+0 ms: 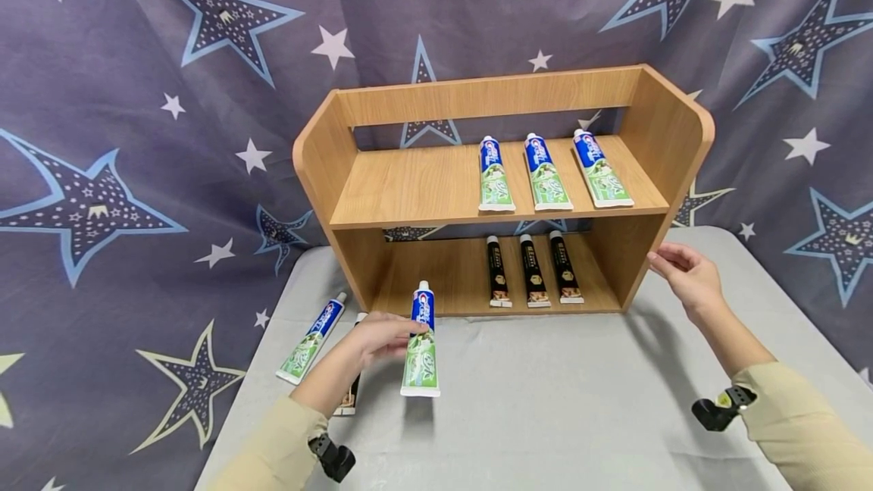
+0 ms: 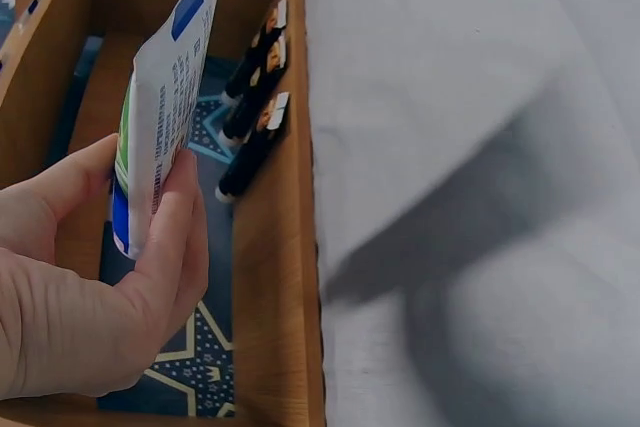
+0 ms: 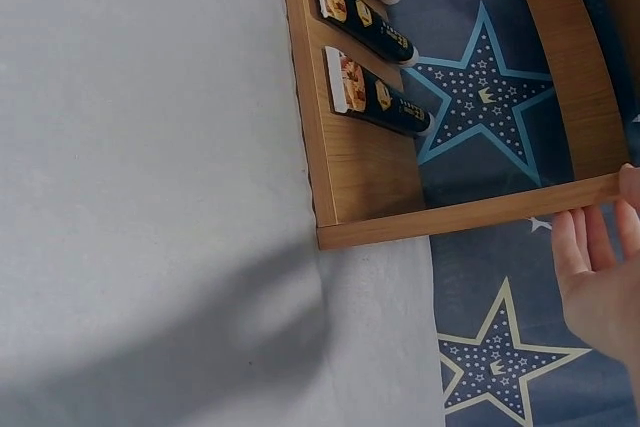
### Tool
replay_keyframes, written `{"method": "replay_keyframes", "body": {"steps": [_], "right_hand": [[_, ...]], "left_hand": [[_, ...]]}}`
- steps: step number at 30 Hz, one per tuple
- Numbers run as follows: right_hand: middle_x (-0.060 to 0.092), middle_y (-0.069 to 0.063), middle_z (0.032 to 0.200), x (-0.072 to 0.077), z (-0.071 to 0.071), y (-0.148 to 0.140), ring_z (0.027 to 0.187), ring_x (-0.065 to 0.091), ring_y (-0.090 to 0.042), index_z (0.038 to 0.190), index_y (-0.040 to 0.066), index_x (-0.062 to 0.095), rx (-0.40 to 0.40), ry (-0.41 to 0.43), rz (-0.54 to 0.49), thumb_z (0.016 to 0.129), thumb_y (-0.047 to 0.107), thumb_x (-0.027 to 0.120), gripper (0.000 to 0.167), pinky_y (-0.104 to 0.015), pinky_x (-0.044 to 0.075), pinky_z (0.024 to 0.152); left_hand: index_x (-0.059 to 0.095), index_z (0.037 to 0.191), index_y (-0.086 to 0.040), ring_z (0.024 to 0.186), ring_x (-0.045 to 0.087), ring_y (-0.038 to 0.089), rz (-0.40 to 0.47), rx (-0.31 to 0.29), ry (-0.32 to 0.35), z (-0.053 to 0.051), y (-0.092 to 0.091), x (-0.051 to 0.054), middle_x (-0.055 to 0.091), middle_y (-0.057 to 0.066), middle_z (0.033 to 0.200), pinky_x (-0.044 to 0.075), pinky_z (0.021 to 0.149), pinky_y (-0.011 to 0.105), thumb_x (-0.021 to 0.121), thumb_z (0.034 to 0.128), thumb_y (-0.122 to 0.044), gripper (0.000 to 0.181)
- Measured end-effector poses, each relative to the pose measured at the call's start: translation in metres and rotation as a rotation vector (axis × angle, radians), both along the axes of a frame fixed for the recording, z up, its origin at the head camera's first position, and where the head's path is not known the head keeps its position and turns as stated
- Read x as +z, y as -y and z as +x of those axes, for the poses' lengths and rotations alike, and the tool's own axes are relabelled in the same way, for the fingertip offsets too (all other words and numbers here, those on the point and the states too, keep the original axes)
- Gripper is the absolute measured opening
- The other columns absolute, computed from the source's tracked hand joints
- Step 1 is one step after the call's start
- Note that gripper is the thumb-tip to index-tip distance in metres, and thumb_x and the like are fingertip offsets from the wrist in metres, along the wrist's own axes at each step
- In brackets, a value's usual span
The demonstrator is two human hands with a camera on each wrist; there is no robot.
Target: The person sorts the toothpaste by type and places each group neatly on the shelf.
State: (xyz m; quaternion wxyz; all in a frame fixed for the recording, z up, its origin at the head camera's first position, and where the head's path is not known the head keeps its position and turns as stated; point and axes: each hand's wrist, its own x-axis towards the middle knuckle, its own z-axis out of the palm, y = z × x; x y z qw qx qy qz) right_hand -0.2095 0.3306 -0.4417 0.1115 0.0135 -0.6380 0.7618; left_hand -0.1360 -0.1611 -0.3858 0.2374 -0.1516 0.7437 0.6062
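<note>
Toothpaste tube (image 1: 420, 362), blue by the cap and green below, is raised above the table (image 1: 546, 400) in the left hand (image 1: 382, 336), pinched near mid-length with thumb on the printed face and fingers behind. From where I stand it looks light and pliable, its smooth skin perhaps a little slippery and apt to dent under a hard squeeze; the fuller middle seems the surest hold, better than the thin crimped end. Left of those fingers lies a second blue-and-green tube (image 1: 311, 341); a black tube (image 1: 349, 400) lies below them, partly hidden. Beyond the fingertips stands the wooden shelf (image 1: 409, 188), three matching tubes (image 1: 543, 173) above three black tubes (image 1: 533, 271), all off to the fingers' right. The right hand (image 1: 689, 283) grips that shelf's right edge between thumb and fingers.
</note>
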Motion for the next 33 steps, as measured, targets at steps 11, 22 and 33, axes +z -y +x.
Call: {"method": "replay_keyframes", "body": {"steps": [11, 22, 33], "right_hand": [[0.071, 0.01, 0.084, -0.013, -0.012, -0.011, 0.076, 0.069, -0.001, 0.096, 0.014, 0.07, -0.066, 0.083, 0.015, 0.079, 0.005, 0.077, 0.02, -0.015, 0.058, 0.07], [0.073, 0.005, 0.088, -0.03, -0.022, -0.023, 0.082, 0.07, -0.004, 0.1, 0.009, 0.07, -0.007, 0.041, -0.055, 0.083, 0.003, 0.072, 0.018, -0.017, 0.059, 0.074], [0.072, 0.008, 0.085, -0.033, -0.027, -0.023, 0.078, 0.07, -0.003, 0.098, 0.013, 0.07, -0.05, 0.074, 0.011, 0.08, 0.003, 0.076, 0.021, -0.017, 0.059, 0.072]], "left_hand": [[0.056, 0.119, 0.013, 0.073, 0.068, 0.012, 0.01, -0.061, 0.0, -0.008, 0.001, 0.015, 0.071, 0.009, 0.091, 0.061, 0.075, 0.028, 0.07, 0.0858, -0.01, 0.043], [0.057, 0.12, 0.011, 0.078, 0.067, 0.011, 0.041, -0.102, 0.028, -0.011, -0.001, 0.019, 0.07, 0.007, 0.092, 0.061, 0.079, 0.028, 0.068, 0.0879, -0.013, 0.041], [0.054, 0.124, 0.01, 0.079, 0.068, 0.011, 0.115, -0.121, 0.028, -0.007, -0.005, 0.033, 0.07, 0.006, 0.091, 0.061, 0.079, 0.028, 0.066, 0.0896, -0.013, 0.043]]}}
